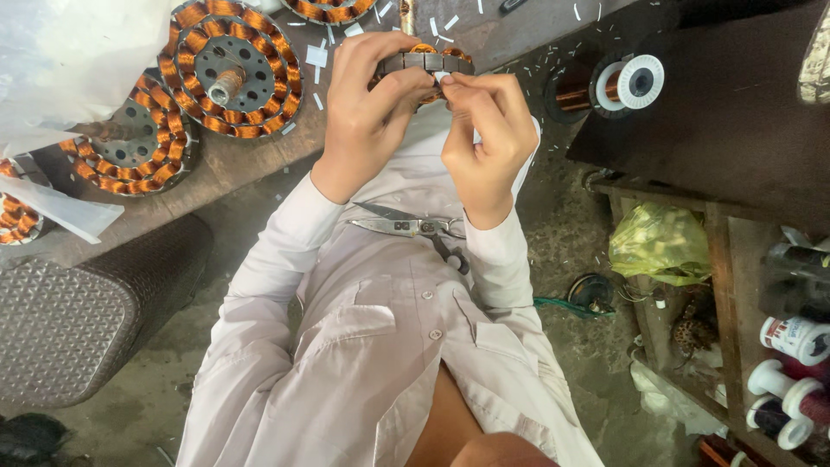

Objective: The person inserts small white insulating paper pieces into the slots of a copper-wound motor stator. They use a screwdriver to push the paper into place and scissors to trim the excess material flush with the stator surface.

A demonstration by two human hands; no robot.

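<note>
wound stators [229, 69] crowd left, spool [627, 84] right — scissors [406, 227] below

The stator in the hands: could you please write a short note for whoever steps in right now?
Left hand grips the stator by its near side. Right hand pinches at its rim, fingertips on the core.
Scissors lie on the lap.
Two wound stators rest on the bench; a copper wire spool is to the right.
The held stator shows little copper; most winding appears left.
</note>
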